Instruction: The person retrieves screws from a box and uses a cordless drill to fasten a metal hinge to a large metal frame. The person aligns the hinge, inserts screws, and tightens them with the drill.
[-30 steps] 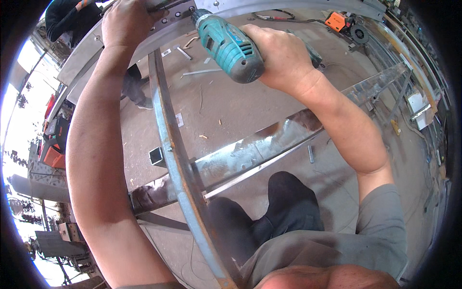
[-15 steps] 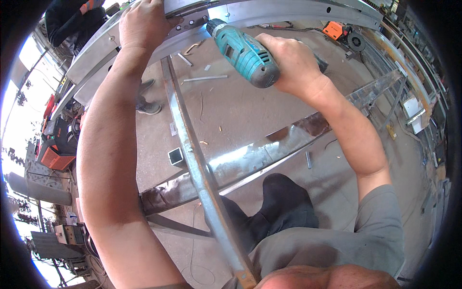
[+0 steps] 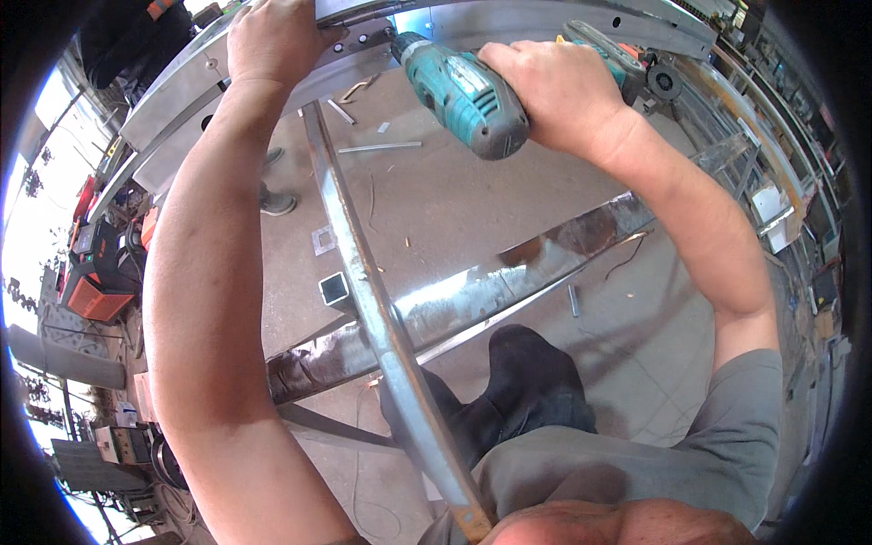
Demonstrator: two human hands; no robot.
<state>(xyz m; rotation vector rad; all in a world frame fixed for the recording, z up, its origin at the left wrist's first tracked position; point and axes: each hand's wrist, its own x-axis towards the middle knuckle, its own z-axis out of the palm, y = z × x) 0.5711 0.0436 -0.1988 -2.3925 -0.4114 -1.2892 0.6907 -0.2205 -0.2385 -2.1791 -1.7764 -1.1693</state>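
Teal drill (image 3: pixel 459 91) looks matt plastic; steel frame bar (image 3: pixel 363 291) dull, slightly glossy.

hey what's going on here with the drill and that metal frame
A person stands over a metal frame, working with a teal power drill. The right hand grips the drill, its tip aimed at the upper metal rail where the bars meet. The left hand presses on that rail. A thin bar runs from the joint down toward the person, crossing a wider steel beam. Offcuts lie on the concrete floor below.
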